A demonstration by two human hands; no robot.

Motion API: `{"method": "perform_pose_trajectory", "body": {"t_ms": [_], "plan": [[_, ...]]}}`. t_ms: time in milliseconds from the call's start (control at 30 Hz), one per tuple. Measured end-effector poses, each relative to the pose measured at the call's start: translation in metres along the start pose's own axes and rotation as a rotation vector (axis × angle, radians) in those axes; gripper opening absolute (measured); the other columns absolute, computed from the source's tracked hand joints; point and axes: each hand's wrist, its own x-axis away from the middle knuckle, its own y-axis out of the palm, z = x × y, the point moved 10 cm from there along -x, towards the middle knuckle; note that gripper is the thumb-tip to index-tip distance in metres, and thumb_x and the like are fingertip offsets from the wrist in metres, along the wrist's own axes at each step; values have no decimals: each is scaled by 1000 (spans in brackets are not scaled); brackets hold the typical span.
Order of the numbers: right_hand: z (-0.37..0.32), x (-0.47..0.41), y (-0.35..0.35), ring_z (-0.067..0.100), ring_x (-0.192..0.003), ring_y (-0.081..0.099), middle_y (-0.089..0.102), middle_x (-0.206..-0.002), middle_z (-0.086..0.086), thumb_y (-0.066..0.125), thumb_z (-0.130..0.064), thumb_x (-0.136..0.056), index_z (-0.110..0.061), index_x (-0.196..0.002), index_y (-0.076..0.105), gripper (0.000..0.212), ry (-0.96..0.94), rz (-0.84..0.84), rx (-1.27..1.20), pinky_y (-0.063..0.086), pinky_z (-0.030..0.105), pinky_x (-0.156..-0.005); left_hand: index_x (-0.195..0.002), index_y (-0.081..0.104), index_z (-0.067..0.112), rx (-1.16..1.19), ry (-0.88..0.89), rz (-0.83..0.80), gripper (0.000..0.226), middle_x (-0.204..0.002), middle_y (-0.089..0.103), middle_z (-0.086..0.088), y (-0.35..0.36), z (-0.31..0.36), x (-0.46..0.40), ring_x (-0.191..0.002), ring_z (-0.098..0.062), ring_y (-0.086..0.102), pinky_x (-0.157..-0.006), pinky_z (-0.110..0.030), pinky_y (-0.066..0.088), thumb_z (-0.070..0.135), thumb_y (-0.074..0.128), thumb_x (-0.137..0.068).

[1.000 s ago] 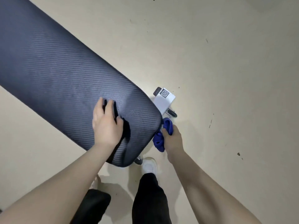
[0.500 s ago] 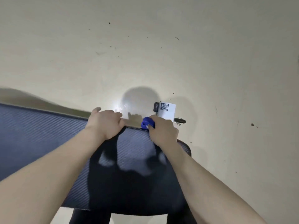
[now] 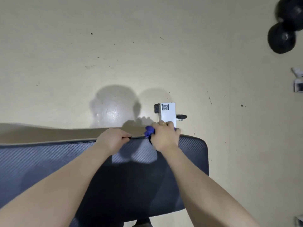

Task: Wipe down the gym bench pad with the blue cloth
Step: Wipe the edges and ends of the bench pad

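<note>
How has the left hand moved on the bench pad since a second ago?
Yes: the left hand went from the bench pad top to gripping its far edge.

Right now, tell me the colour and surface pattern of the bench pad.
The bench pad is dark navy blue with a fine diagonal carbon-fibre-like weave, seen best in the head view.

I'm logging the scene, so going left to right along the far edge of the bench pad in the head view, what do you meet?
Bench pad → left hand gripping the edge → blue cloth → right hand holding the cloth → black balls on the floor, far right.

White bracket [image 3: 167, 114] just beyond pad edge [image 3: 65, 142]
</note>
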Motion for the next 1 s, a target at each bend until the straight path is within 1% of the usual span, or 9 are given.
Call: {"method": "perform_pose_trajectory", "body": {"t_ms": [133,233,333,433,633,733,867,933,1000], "plan": [[-72,15,10,27,-117,39,57,-115,0,45,-16,-86,-22,-110,57,28,-175,65,-79,28,42,-90,-102,68,8,113,-80,130,22,-100,70,-14,-4,-10,5,-96,-32,62,-82,-39,50,22,56,-89],[-33,2,7,23,-119,39,57,-117,-3,45,-20,-87,-26,-114,57,31,-167,18,-81,28,40,-91,-108,65,14,81,-101,122,28,-107,69,-8,-7,-10,6,-99,-27,61,-84,-37,50,33,56,-89],[13,-8,0,24,-117,38,56,-119,-4,44,-21,-86,-29,-114,56,31,-8,32,21,28,42,-92,-112,60,18,7,-214,29,43,-113,64,-3,-14,-30,6,-104,-22,58,-83,-33,47,52,55,-85],[-23,-8,12,24,-117,37,56,-117,-2,43,-18,-86,-25,-114,54,30,-45,7,67,28,44,-91,-114,61,22,-78,-293,-81,56,-114,63,0,-19,-61,14,-105,-21,58,-88,-33,47,66,51,-79],[-115,3,30,24,-114,40,57,-112,-2,40,-21,-90,-24,-111,54,26,-258,-1,68,28,39,-84,-130,51,20,152,-320,-120,57,-133,55,-1,-18,-86,22,-120,-21,52,-105,-37,41,46,60,-80],[-88,-2,24,24,-114,42,60,-109,-3,43,-25,-88,-31,-114,56,30,-284,-84,9,28,38,-86,-119,58,20,41,-315,-92,46,-123,60,-2,-20,-84,27,-112,-22,55,-97,-35,44,51,54,-85],[-16,-17,7,28,-109,48,63,-104,4,44,-21,-85,-20,-100,61,23,-26,-101,45,36,39,-87,-108,57,11,-101,-311,3,48,-111,64,-9,-26,-75,39,-104,-28,58,-79,-34,45,53,46,-89],[-35,-16,10,28,-109,47,62,-105,5,43,-19,-83,-18,-102,61,26,-30,-109,77,35,39,-86,-110,56,11,-90,-309,2,47,-111,64,-10,-26,-74,39,-104,-28,58,-77,-34,46,52,46,-90],[-83,-8,16,27,-105,50,62,-101,6,44,-19,-85,-17,-101,61,24,-133,-88,28,36,36,-84,-125,51,15,-57,-307,-27,51,-118,63,-9,-26,-75,37,-109,-29,57,-83,-35,46,50,48,-90]]}}
